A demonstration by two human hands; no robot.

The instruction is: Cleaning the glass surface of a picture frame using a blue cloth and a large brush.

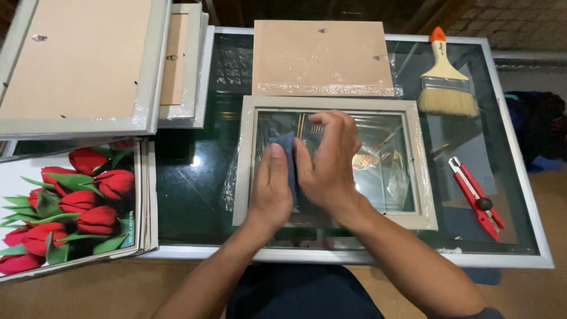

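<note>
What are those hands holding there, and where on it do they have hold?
Both hands, left hand and right hand, press a dark blue cloth between them, flat on the frame's glass.

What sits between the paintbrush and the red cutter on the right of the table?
Nothing: in the head view the stretch between the paintbrush and the red cutter is bare glass tabletop, showing only reflections.

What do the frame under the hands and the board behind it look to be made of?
The frame looks like pale grey painted wood or moulded plastic, matte, with loose clear film at its edges; its pane is glossy, probably glass. The backing board looks like tan fibreboard, with a dull flat face and small metal hangers.
</note>
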